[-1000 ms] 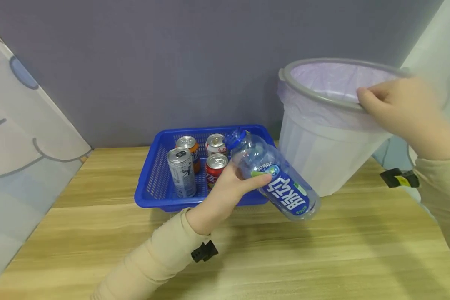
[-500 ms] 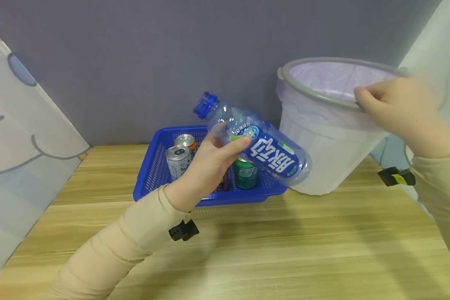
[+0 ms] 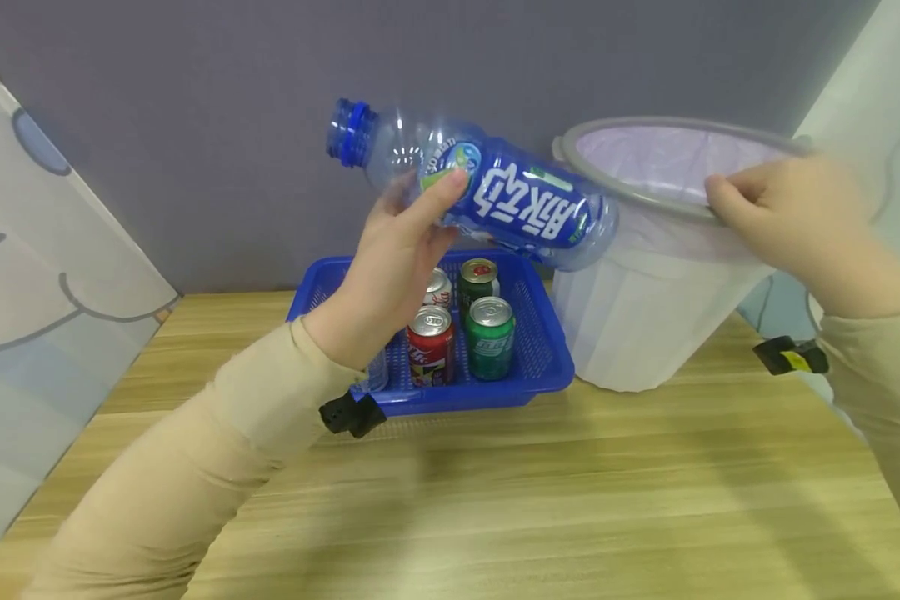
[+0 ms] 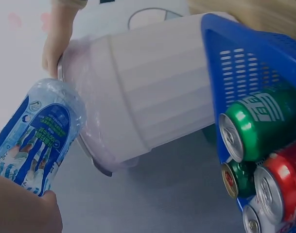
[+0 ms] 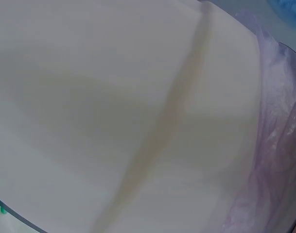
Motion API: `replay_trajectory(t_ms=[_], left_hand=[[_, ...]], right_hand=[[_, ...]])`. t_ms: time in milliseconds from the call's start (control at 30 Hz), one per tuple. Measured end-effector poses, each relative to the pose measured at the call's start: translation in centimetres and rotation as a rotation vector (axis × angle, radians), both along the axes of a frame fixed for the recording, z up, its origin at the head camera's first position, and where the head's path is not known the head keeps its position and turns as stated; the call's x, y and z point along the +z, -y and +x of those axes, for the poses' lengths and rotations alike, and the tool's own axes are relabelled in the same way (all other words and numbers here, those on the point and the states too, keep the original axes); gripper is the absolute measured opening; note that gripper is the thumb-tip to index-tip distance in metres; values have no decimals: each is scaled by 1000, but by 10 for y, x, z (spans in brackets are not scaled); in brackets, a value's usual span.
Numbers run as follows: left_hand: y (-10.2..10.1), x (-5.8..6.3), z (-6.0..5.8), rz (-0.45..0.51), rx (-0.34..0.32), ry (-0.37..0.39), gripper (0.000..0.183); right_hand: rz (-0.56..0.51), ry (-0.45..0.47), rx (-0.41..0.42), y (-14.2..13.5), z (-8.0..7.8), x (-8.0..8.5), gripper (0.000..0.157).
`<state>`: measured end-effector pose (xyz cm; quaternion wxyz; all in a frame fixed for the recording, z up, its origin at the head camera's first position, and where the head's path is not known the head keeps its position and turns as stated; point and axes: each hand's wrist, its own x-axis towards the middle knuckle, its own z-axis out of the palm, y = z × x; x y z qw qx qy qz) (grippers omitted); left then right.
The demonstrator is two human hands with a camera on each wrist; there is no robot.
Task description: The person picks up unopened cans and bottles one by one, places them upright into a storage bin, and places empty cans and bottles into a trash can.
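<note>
My left hand point(image 3: 390, 267) grips a clear plastic bottle point(image 3: 525, 200) with a blue label and blue neck, thumb across the label. The bottle is tilted, its neck up to the left and its base beside the rim of a white trash bin point(image 3: 630, 325). That bin has a grey rim and a pale purple liner point(image 3: 645, 158). With its fingers over the rim, my right hand point(image 3: 802, 208) holds the bin, which leans. The left wrist view shows the bottle base point(image 4: 60, 97) near the liner. Only the bin's side point(image 5: 138, 97) and liner fill most of the right wrist view.
Below the bottle, a blue plastic basket point(image 3: 547, 383) on the wooden table point(image 3: 532, 500) holds several drink cans, including a green can point(image 3: 490, 346) and a red can point(image 3: 431, 354). My left forearm hides its left part. A grey panel point(image 3: 232, 167) stands behind.
My left hand has lifted the bottle up and leftward from above the basket, bringing it closer to level and its base near the bin rim. My right hand stays on the bin.
</note>
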<state>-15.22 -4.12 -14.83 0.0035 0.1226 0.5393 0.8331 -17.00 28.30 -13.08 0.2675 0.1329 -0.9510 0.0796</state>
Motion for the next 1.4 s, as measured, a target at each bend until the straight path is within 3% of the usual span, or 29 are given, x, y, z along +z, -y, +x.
replay_trajectory(t_ms=[100,300,400,500,567,667,900,1200,1400], left_hand=[[-5,3,-9,94,12,-8,70],[-22,14,-27,231,34,-109,32],[-34,20,-37,275,65,-109,41],[-46,24,-47,247,108,-91,53],[-52,26,-53,197,153,-70,61],[-57,27,-61,99,196,-112,64],[-70,26,-75,-43,154,-398,67],[-103,29,-91,-455,184,-464,78],[-119,26,-92,-714,135,-439,84]], right_hand=[[6,-4,4,0,0,-2,50],[-7,-28,11,-2,-1,-1,49],[-8,-20,3,-2,-1,-1,50],[0,-14,-3,-1,1,-2,50],[5,-15,-5,-2,2,-2,50],[10,-35,0,-2,3,-3,50],[12,-57,3,-3,5,-2,50],[-24,-52,-10,-2,9,1,51],[0,-64,-12,3,13,2,52]])
